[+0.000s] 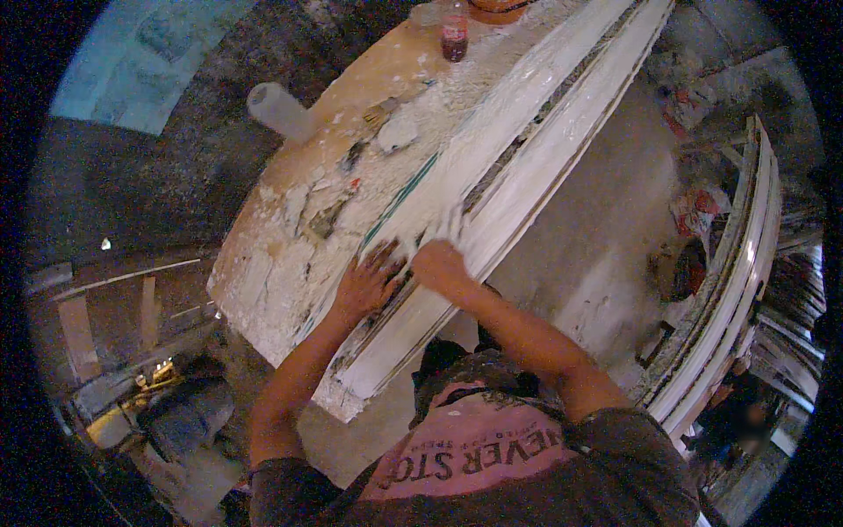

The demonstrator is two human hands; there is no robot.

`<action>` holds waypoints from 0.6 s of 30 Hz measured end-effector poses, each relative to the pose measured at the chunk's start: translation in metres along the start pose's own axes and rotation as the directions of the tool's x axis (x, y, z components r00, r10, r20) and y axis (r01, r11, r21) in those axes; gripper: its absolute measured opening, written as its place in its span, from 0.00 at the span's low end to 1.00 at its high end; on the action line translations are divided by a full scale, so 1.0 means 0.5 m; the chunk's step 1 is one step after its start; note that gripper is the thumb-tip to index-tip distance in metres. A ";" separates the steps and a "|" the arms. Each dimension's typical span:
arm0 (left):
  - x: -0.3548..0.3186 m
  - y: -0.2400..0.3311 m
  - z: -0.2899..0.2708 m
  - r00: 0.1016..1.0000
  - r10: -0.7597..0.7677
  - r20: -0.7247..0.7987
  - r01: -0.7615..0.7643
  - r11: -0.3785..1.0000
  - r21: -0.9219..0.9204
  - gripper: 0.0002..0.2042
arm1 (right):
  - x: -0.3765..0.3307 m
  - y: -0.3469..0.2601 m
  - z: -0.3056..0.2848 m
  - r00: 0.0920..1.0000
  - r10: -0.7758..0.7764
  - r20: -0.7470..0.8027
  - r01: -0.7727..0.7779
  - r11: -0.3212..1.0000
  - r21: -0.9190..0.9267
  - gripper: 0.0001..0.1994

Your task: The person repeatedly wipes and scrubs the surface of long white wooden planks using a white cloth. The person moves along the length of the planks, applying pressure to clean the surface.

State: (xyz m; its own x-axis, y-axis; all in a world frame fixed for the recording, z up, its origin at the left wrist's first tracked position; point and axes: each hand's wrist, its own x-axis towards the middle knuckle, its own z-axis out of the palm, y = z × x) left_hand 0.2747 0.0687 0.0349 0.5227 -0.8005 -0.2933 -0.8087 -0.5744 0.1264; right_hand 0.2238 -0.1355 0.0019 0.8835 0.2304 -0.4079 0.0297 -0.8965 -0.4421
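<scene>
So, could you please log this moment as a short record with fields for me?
Setting: workshop, plaster-caked wooden table
Work piece: long white plaster moulding lying diagonally on the table
Left hand: left hand flat on the moulding's near part, fingers spread
Right hand: right hand pressed on the moulding beside it, coated in white plaster
Far end: red bottle standing upright
Right side: stack of curved white mouldings
</scene>
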 end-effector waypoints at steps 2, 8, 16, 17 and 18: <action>0.147 0.021 -0.023 0.995 0.063 -0.079 -0.065 0.998 -0.022 0.26 | 0.042 0.132 -0.083 0.981 0.176 -0.083 -0.181 0.982 -0.055 0.14; 0.409 0.055 -0.065 0.984 0.066 -0.164 -0.068 0.998 -0.007 0.29 | 0.087 0.454 -0.320 0.935 0.043 -0.352 -0.133 0.963 -0.235 0.16; 0.209 0.028 -0.032 0.999 -0.036 0.001 0.036 0.997 -0.064 0.31 | 0.063 0.305 -0.172 0.982 -0.160 -0.104 0.131 0.961 -0.244 0.12; 0.183 0.032 -0.028 1.000 -0.006 -0.024 0.005 0.998 -0.067 0.31 | 0.025 0.248 -0.140 0.969 -0.222 -0.105 0.199 0.961 -0.193 0.12; 0.161 0.036 -0.025 1.000 -0.003 0.030 0.005 0.998 -0.070 0.31 | 0.011 0.211 -0.125 0.979 -0.183 -0.090 0.166 0.972 -0.165 0.12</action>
State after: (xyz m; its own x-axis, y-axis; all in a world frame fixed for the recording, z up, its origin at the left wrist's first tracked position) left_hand 0.3054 -0.0084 0.0254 0.5172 -0.7930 -0.3219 -0.7850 -0.5894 0.1907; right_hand 0.2611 -0.2526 0.0030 0.9015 0.3554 -0.2468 0.2528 -0.8955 -0.3662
